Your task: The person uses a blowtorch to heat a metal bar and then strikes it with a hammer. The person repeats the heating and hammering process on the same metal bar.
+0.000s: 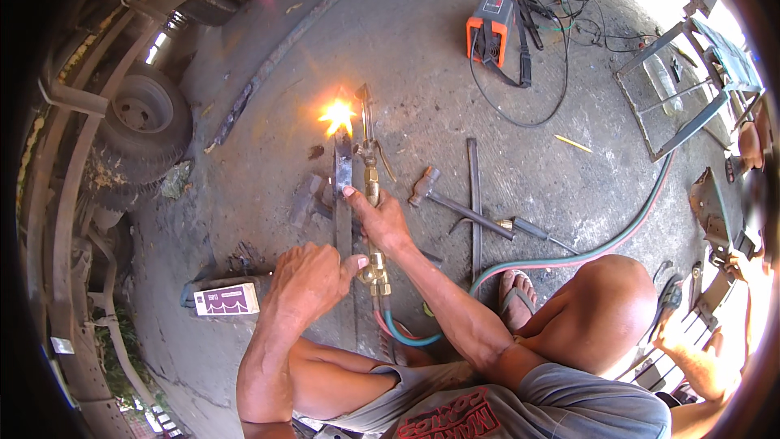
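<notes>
My right hand (pixel 382 223) is wrapped round the brass body of a cutting torch (pixel 372 175), its thumb tip against a flat metal bar (pixel 343 164) that runs alongside. A bright orange-white flare (pixel 337 116) with sparks covers the bar's far end, near the torch head. My left hand (pixel 305 280) is closed beside the torch's rear, thumb reaching to the brass valve (pixel 374 268); its fingers are partly hidden. Red and blue-green hoses (pixel 406 336) leave the torch's rear. Left of the bar lies a heavy hammer (pixel 307 199), partly covered by it.
Right of my hands lie a hammer (pixel 426 185), a narrow steel bar (pixel 474 167) and an electrode holder (pixel 532 229). An orange-grey welding machine (pixel 494 24) stands farther off with cables. A carton (pixel 227 299) lies left. Tyres (pixel 142 106) line the left; another person's hands (pixel 743 267) work at right.
</notes>
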`<act>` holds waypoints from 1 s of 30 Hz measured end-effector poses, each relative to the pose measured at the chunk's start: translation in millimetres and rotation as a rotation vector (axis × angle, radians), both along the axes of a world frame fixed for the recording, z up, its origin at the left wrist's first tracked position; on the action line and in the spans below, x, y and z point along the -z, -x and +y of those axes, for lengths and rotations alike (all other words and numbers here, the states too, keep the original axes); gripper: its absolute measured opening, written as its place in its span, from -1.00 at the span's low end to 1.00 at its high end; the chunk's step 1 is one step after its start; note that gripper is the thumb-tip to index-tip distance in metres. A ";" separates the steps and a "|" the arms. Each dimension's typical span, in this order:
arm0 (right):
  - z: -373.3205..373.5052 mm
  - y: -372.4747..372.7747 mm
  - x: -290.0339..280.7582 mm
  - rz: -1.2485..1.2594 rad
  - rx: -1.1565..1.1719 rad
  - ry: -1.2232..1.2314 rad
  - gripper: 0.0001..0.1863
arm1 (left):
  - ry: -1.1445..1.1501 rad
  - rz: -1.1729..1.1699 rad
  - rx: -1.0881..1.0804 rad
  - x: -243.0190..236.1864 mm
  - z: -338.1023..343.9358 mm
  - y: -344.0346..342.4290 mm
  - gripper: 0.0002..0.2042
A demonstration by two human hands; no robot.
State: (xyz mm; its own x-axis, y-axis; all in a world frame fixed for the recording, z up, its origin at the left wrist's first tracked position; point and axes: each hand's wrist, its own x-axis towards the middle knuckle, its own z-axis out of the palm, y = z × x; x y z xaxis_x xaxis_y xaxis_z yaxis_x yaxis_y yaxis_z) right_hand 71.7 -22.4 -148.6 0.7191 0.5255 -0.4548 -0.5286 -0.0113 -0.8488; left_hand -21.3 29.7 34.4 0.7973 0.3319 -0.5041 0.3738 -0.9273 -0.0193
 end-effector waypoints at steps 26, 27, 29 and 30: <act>-3.2 2.6 -4.1 -0.086 -0.046 0.092 -0.31 | -0.001 0.030 -0.014 -10.2 -9.7 -7.0 -0.40; -2.1 2.2 2.3 -0.122 -0.050 0.112 -0.28 | 0.000 0.032 -0.009 -10.1 -9.3 -7.0 -0.40; 1.0 2.1 14.1 -0.171 -0.045 0.148 -0.22 | 0.002 0.037 0.002 -9.7 -8.7 -7.2 -0.40; 3.3 2.7 17.6 -0.186 -0.038 0.162 -0.20 | 0.008 0.014 0.004 -8.5 -7.4 -5.7 -0.39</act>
